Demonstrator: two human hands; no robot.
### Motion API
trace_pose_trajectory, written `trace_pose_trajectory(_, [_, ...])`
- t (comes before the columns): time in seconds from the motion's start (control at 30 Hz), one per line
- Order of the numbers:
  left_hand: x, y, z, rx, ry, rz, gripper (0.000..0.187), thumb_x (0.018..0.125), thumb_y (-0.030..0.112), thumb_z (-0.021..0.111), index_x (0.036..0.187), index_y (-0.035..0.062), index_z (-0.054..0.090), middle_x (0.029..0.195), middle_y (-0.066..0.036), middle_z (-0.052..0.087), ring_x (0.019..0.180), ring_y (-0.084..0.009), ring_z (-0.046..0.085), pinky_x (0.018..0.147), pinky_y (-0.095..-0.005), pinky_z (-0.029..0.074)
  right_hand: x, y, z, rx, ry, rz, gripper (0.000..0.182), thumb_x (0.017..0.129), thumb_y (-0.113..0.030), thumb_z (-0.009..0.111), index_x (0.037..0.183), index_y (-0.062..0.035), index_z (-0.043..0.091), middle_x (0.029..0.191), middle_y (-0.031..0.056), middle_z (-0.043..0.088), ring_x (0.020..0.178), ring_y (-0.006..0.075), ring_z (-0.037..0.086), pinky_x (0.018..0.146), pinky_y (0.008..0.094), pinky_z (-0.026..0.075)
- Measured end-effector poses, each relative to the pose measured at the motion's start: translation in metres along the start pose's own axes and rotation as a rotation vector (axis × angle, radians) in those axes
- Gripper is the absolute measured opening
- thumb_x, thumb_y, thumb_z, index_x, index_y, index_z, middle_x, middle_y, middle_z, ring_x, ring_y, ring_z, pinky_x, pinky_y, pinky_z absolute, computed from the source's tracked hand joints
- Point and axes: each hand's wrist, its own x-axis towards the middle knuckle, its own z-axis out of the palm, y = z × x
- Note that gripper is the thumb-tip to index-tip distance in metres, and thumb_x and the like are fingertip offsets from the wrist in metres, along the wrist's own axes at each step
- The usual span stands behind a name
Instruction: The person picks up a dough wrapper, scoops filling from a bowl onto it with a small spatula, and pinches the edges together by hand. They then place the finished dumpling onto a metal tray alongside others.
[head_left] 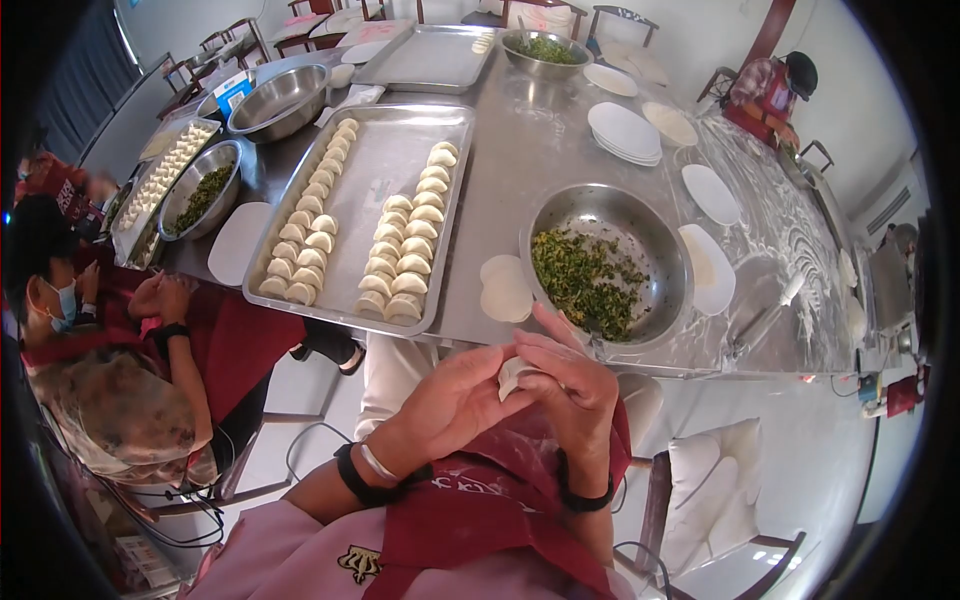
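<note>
A small white dumpling (514, 377) is pinched between my left hand (455, 395) and my right hand (575, 385), just in front of my red apron. Both hands are cupped together with fingers closed round it, so part of it is hidden. Just beyond them stands a large steel bowl (655, 310) holding chopped green filling (585, 280). Round flat wrappers (505, 290) overlap on the steel table (490, 215) left of that bowl. Further left, a metal tray (375, 150) carries rows of folded dumplings (408, 265).
White plates (625, 132) lie along the right, near a floured stretch of table. A second steel bowl (280, 103) stands at the left. A masked co-worker (110, 370) sits at my left; another person (765, 100) works at the far right. A cushioned chair (710, 495) stands behind right.
</note>
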Motion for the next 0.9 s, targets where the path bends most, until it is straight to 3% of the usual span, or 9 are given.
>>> trace_pose_trajectory(0.17, [-0.001, 0.010, 0.001, 0.086, -0.023, -0.094, 0.047, 0.105, 0.029, 0.043, 0.138, -0.0042, 0.044, 0.138, -0.014, 0.051, 0.130, -0.0233, 0.049, 0.114, -0.0431, 0.036, -0.001, 0.003, -0.004, -0.056, -0.140, -0.069, 0.019, 0.077, -0.010, 0.076, 0.095, -0.0080, 0.076, 0.105, 0.0088, 0.075, 0.127, 0.0337, 0.057, 0.114, 0.0522, 0.031])
trace_pose_trajectory(0.3, [-0.003, 0.010, 0.003, 0.111, 0.044, -0.117, 0.046, 0.106, 0.030, 0.042, 0.137, -0.0044, 0.046, 0.137, -0.014, 0.052, 0.129, -0.0243, 0.050, 0.113, -0.0436, 0.038, -0.003, 0.007, -0.003, -0.047, -0.127, -0.100, 0.016, 0.078, -0.011, 0.076, 0.094, -0.0092, 0.076, 0.104, 0.0089, 0.075, 0.126, 0.0335, 0.057, 0.113, 0.0526, 0.031])
trace_pose_trajectory(0.47, [0.002, 0.008, -0.005, 0.108, -0.039, -0.092, 0.044, 0.106, 0.029, 0.042, 0.137, -0.0028, 0.046, 0.136, -0.013, 0.053, 0.127, -0.0241, 0.051, 0.111, -0.0448, 0.039, 0.002, -0.004, 0.000, -0.163, -0.113, -0.086, 0.014, 0.078, -0.007, 0.076, 0.091, -0.0072, 0.075, 0.102, 0.0102, 0.075, 0.122, 0.0346, 0.061, 0.113, 0.0530, 0.032])
trace_pose_trajectory(0.67, [-0.003, -0.001, 0.008, 0.211, 0.015, 0.051, 0.045, 0.105, 0.029, 0.045, 0.139, -0.0010, 0.044, 0.138, -0.011, 0.051, 0.125, -0.0246, 0.052, 0.106, -0.0473, 0.043, -0.006, 0.005, 0.011, 0.026, 0.209, -0.009, 0.014, 0.077, 0.001, 0.074, 0.091, -0.0006, 0.074, 0.102, 0.0135, 0.074, 0.121, 0.0356, 0.061, 0.110, 0.0525, 0.037])
trace_pose_trajectory(0.77, [-0.004, -0.006, 0.002, 0.307, 0.028, 0.074, 0.046, 0.106, 0.029, 0.045, 0.141, -0.0011, 0.042, 0.140, -0.010, 0.049, 0.126, -0.0249, 0.052, 0.104, -0.0474, 0.044, -0.004, 0.000, 0.012, 0.039, 0.194, 0.044, 0.014, 0.077, 0.002, 0.074, 0.091, 0.0002, 0.074, 0.100, 0.0132, 0.075, 0.120, 0.0352, 0.061, 0.110, 0.0524, 0.037])
trace_pose_trajectory(0.9, [-0.005, -0.004, 0.003, 0.417, 0.017, 0.069, 0.047, 0.107, 0.030, 0.042, 0.142, -0.0013, 0.041, 0.141, -0.011, 0.048, 0.126, -0.0246, 0.051, 0.104, -0.0467, 0.044, -0.007, 0.007, 0.010, -0.009, 0.136, -0.032, 0.016, 0.077, 0.003, 0.074, 0.092, 0.0001, 0.074, 0.100, 0.0134, 0.074, 0.119, 0.0352, 0.062, 0.111, 0.0528, 0.036])
